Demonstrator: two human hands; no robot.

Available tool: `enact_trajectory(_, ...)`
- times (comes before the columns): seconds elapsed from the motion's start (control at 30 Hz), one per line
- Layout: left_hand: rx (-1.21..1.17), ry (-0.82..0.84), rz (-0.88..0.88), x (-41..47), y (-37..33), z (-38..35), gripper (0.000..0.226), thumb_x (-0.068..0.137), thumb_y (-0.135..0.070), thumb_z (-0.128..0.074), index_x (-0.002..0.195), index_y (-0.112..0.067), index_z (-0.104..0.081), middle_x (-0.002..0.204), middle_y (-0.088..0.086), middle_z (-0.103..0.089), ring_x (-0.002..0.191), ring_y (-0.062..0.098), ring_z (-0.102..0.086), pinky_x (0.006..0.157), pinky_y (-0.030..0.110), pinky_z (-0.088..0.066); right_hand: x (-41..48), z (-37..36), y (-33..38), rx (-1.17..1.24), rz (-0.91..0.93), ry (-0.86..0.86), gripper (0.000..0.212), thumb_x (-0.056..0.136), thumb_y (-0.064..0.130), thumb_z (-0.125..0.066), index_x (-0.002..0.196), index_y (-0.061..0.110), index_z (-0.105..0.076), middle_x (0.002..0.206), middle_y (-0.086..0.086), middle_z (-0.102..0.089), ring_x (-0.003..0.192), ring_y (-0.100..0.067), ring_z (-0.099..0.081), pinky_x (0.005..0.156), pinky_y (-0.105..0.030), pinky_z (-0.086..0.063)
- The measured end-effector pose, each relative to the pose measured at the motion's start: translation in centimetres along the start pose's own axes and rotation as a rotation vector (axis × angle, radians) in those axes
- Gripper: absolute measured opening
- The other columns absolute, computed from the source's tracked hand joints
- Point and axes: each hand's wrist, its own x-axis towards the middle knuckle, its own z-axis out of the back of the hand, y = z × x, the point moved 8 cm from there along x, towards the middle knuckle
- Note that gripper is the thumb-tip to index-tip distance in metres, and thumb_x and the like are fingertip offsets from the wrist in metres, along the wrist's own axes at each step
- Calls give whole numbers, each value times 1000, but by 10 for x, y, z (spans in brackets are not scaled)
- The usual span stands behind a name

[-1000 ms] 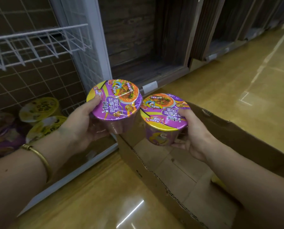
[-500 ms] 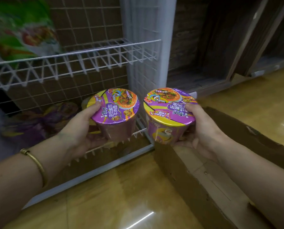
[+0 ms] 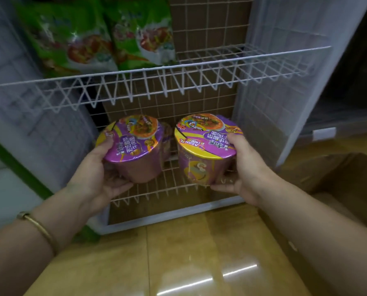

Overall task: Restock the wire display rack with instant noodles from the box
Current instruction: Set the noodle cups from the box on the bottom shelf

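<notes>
My left hand grips a purple instant noodle cup from the side and below, thumb on its lid. My right hand holds a second purple and yellow noodle cup the same way. Both cups are upright, side by side, just in front of and above the lowest shelf of the white wire display rack. Behind the left cup another purple cup partly shows on that shelf. The cardboard box lies at the right, mostly out of frame.
Green snack bags stand on the upper wire shelf, whose right half is bare. The rack's white mesh side panel stands at the right. A glossy yellow floor lies below. A green-edged fixture is at the left.
The view has swung left and up toward the rack. Both hands have carried their cups away from the box and closer to the lowest shelf.
</notes>
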Motion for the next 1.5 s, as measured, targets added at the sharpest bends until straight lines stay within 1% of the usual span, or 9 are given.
enact_trajectory(0.13,-46,-96,9,7,5,38,49,85,-54,-64,118,-18,-62,122,13,-65,117,37,-57,105,56,-42,11,-42,-19,14,-50,40,23,96,52,-50,100,31,-57,103,0,-68,101,-28,-66,94,-61,-51)
enact_trajectory(0.3,-156,-167,9,18,19,63,41,89,-47,-63,119,-19,-61,120,10,-67,114,29,-60,105,52,-44,25,-85,-48,49,-117,55,41,98,51,-49,129,25,-50,102,1,-68,92,-24,-66,99,-59,-47)
enact_trajectory(0.4,-181,-169,7,27,28,67,47,92,-46,-60,129,-17,-58,120,9,-68,111,26,-63,100,47,-48,33,-102,-62,51,-121,49,35,100,49,-48,125,24,-50,99,1,-68,85,-20,-65,90,-51,-49)
enact_trajectory(0.5,-200,-176,32,41,37,69,48,91,-46,-62,129,-17,-59,117,8,-71,105,24,-67,93,44,-53,43,-113,-74,57,-134,26,40,99,47,-52,133,25,-50,117,-4,-68,97,-25,-67,95,-55,-51)
enact_trajectory(0.77,-158,-265,60,71,48,74,30,92,-45,-61,108,-20,-62,98,1,-72,93,19,-68,92,45,-54,70,-118,-87,42,-139,-59,26,99,39,-58,116,20,-55,98,-4,-68,81,-22,-67,63,-39,-59)
enact_trajectory(0.97,-105,-295,88,80,53,78,29,98,-39,-55,117,-18,-59,98,2,-70,80,14,-64,82,38,-54,86,-117,-89,-115,-78,-101,21,99,33,-58,113,18,-57,104,-13,-71,79,-29,-70,82,-52,-59)
enact_trajectory(1.2,-29,-302,110,95,57,88,31,100,-32,-54,123,-11,-58,108,10,-71,86,22,-67,92,49,-55,95,-118,-96,-168,-83,-80,25,100,33,-58,113,13,-58,95,-12,-72,66,-24,-71,67,-42,-62)
enact_trajectory(1.37,-52,-258,129,98,56,86,15,97,-24,-56,110,-18,-60,102,7,-71,95,24,-66,92,47,-53,94,-115,-93,-192,-80,-83,18,104,25,-50,90,17,-58,76,-7,-68,46,-16,-65,45,-28,-57)
enact_trajectory(1.5,114,-311,107,97,54,91,9,94,-14,-58,86,-15,-63,84,7,-71,79,24,-66,81,39,-53,96,-111,-92,-258,-27,-145,27,99,33,-57,114,10,-59,99,-14,-70,65,-25,-70,53,-38,-61)
